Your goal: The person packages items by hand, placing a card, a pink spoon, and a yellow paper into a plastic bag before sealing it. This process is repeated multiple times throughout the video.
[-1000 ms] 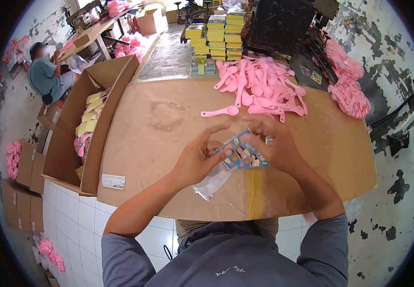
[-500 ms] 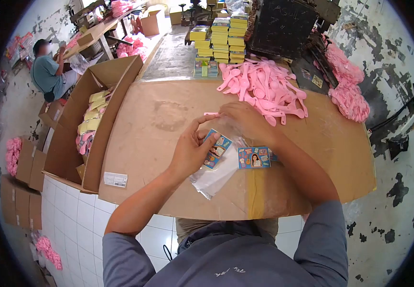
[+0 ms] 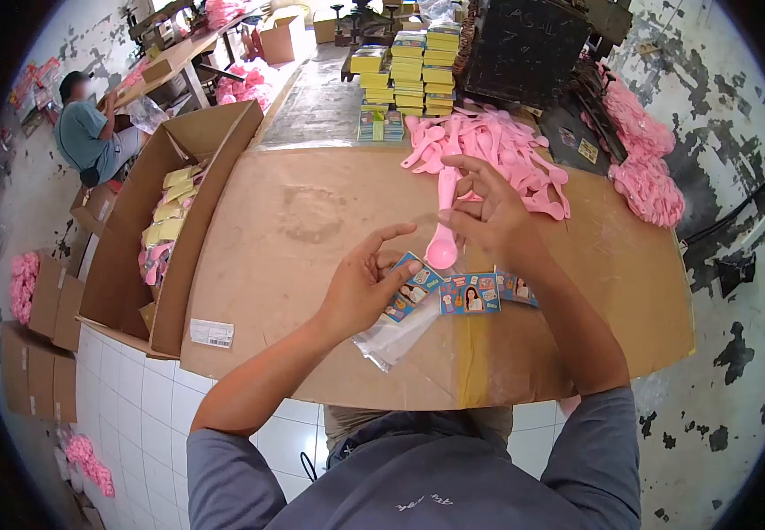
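A blue printed card (image 3: 411,291) is pinched under the thumb of my left hand (image 3: 360,287), its index finger stretched toward the centre. My right hand (image 3: 493,216) grips a pink measuring spoon (image 3: 446,212) by its handle, the round bowl pointing down toward the card. Below my hands lie clear plastic bags (image 3: 391,346), partly covered by the card. Just to the right, another blue card (image 3: 471,292) rests face up, and a further card (image 3: 516,288) is half hidden by my right forearm. Beyond my right hand spreads a heap of pink spoons (image 3: 488,146).
Stacks of yellow-edged cards (image 3: 407,75) stand at the back beside a dark metal box (image 3: 523,53). At left, a long cardboard box (image 3: 192,291) holds packed bags. Bundled pink spoons (image 3: 647,194) lie at right. A person (image 3: 91,132) sits at far left.
My right hand has moved from beside my left fingers and now shows a pink spoon held upright. My left hand and its card have shifted slightly down and right.
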